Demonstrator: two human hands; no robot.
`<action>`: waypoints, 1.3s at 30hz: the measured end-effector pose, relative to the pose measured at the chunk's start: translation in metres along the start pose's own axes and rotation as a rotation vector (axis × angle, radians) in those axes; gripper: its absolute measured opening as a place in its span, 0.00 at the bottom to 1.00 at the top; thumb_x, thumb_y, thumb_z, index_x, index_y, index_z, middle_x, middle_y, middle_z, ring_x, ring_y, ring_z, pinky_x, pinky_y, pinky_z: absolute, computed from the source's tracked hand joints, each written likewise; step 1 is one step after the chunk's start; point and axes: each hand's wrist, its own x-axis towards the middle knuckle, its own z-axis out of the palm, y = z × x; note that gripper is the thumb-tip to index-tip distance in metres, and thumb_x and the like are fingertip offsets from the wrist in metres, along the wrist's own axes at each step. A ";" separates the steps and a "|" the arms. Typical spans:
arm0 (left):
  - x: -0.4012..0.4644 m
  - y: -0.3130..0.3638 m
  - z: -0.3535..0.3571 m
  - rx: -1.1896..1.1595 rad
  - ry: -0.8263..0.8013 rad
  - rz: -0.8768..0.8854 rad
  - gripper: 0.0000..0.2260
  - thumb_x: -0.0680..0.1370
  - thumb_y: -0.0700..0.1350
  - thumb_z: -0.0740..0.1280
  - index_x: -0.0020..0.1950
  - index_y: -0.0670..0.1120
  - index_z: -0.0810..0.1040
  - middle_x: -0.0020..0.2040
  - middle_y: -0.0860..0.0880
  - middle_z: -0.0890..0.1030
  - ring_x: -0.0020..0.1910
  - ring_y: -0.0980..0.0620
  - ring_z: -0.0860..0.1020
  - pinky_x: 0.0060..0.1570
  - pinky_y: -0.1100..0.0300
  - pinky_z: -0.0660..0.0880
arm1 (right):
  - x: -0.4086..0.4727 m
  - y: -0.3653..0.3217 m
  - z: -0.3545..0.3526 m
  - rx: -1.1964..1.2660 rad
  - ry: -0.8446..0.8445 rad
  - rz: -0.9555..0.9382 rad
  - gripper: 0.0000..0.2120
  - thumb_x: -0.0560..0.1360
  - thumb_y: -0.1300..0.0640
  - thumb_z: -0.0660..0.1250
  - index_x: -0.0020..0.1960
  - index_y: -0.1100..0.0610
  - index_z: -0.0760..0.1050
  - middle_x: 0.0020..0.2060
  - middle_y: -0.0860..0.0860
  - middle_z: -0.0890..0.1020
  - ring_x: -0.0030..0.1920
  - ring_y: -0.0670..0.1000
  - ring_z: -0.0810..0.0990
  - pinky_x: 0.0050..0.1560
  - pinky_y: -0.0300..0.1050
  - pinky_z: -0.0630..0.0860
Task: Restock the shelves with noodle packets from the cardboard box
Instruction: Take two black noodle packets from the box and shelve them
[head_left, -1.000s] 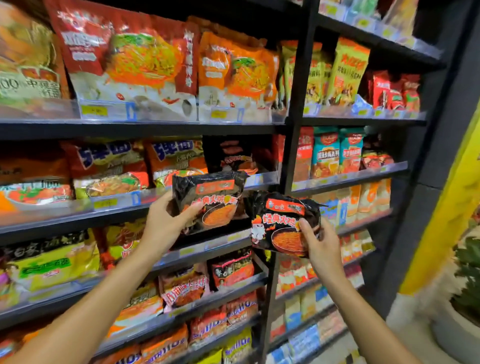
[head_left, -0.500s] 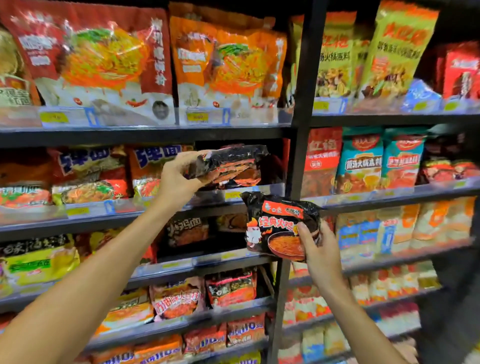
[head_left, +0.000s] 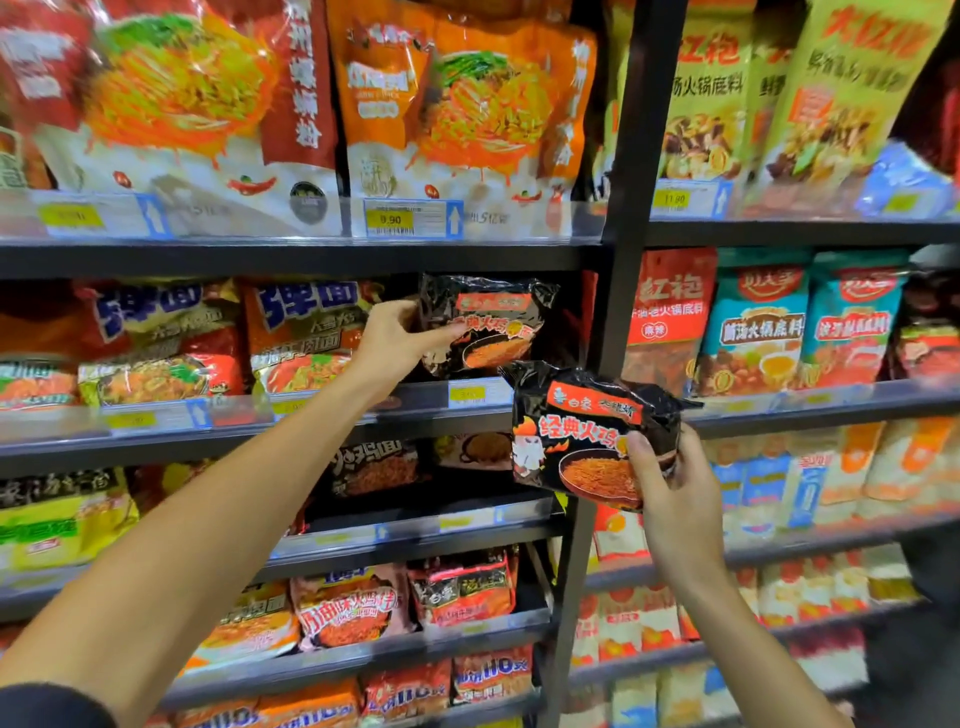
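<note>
Black shelves (head_left: 311, 257) carry noodle bags; one tag (head_left: 389, 219) reads 9.90. Left hand (head_left: 387, 343) grips a black packet (head_left: 488, 325), right hand (head_left: 670, 483) pinches another packet (head_left: 582, 431).

Light is coming in bright and even from overhead, washing the glossy red bag (head_left: 171, 98) with glare streaks. The black packet (head_left: 587, 436) in the right hand is reading sharpest; print is blurring on everything left of and below it. The black upright post (head_left: 623, 218) is bowing from wide-angle distortion. Shelf recesses behind the packs are sitting in deep shadow.
</note>
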 end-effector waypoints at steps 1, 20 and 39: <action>0.002 0.000 0.001 0.007 0.004 -0.036 0.10 0.70 0.49 0.78 0.45 0.48 0.80 0.41 0.55 0.84 0.40 0.59 0.81 0.46 0.65 0.77 | 0.003 -0.003 0.004 0.017 0.000 -0.018 0.08 0.77 0.47 0.65 0.56 0.44 0.76 0.48 0.44 0.84 0.51 0.47 0.82 0.52 0.47 0.79; 0.021 -0.022 -0.013 0.365 -0.155 0.160 0.17 0.71 0.52 0.77 0.53 0.46 0.79 0.46 0.53 0.83 0.47 0.58 0.80 0.48 0.59 0.78 | 0.042 -0.018 0.070 0.058 0.174 -0.221 0.07 0.80 0.53 0.65 0.55 0.43 0.70 0.48 0.41 0.79 0.49 0.36 0.78 0.53 0.30 0.71; 0.026 -0.015 0.014 0.515 -0.040 -0.180 0.14 0.76 0.50 0.72 0.40 0.42 0.73 0.37 0.47 0.77 0.39 0.48 0.77 0.36 0.55 0.72 | 0.076 -0.006 0.094 -0.061 0.085 -0.227 0.05 0.81 0.58 0.66 0.54 0.56 0.71 0.41 0.44 0.77 0.42 0.38 0.76 0.45 0.30 0.70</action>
